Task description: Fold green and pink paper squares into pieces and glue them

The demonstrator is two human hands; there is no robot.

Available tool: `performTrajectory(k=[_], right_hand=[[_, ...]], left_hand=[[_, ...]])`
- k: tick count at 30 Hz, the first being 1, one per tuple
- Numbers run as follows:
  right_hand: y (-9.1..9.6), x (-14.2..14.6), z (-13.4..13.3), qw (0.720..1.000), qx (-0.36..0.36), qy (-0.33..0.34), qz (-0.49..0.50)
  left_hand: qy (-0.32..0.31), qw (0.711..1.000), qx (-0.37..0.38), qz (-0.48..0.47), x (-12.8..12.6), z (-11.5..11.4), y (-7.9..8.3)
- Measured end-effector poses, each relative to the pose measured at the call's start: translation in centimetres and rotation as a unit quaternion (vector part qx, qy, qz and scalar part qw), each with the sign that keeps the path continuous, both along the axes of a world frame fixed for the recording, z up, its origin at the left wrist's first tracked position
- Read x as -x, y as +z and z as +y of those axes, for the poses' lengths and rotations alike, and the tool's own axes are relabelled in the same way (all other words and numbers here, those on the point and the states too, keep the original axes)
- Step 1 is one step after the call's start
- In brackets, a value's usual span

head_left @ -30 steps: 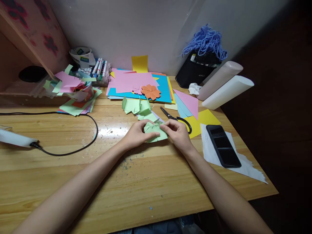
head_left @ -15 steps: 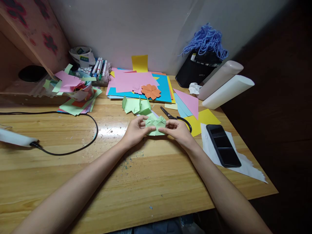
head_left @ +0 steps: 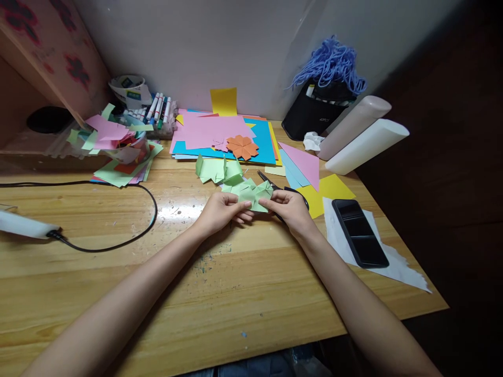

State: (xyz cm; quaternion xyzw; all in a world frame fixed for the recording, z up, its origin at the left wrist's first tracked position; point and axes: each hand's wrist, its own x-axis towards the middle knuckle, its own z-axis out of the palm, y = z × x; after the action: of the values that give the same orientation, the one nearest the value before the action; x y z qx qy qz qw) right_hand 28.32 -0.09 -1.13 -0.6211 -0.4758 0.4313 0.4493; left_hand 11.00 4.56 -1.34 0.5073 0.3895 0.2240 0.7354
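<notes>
Between my two hands is a small piece of folded light-green paper, creased with flaps standing up along its far edge. My left hand grips its left part, thumb on the near face and fingers behind and below. My right hand pinches its right end between thumb and fingers. Just beyond lie more folded green paper pieces on the table. Black-handled scissors lie by my right hand, their handles partly hidden behind it. An orange paper flower rests on the stacked sheets farther back.
Coloured sheets are stacked by the wall. At right lie yellow paper and a phone on torn white paper. Two tall tubes and a black pouch stand behind. A cable loops at left, near a cup of scraps.
The green paper has tilted in my hands, its right side now raised. My left fingers have shifted and show below its near edge. My right hand has turned slightly.
</notes>
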Motion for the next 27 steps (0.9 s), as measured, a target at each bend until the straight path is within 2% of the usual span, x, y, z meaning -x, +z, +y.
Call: performTrajectory(k=[8, 17, 23, 27], right_hand=[[-0.3, 0.2, -0.1, 0.998, -0.047, -0.013, -0.051], [-0.2, 0.3, -0.2, 0.998, -0.037, 0.006, -0.044], [-0.1, 1.0, -0.6, 0.998, -0.032, 0.04, -0.031], [0.2, 1.1, -0.7, 0.995, -0.092, 0.01, -0.048]], left_hand=[[0.032, 0.999, -0.005, 0.021, -0.3, -0.1, -0.1], [0.073, 0.997, -0.034, 0.023, -0.4, -0.4, -0.4], [0.089, 0.993, -0.069, -0.023, -0.2, -0.6, -0.4], [0.074, 0.992, -0.096, -0.037, 0.0, -0.4, -0.6]])
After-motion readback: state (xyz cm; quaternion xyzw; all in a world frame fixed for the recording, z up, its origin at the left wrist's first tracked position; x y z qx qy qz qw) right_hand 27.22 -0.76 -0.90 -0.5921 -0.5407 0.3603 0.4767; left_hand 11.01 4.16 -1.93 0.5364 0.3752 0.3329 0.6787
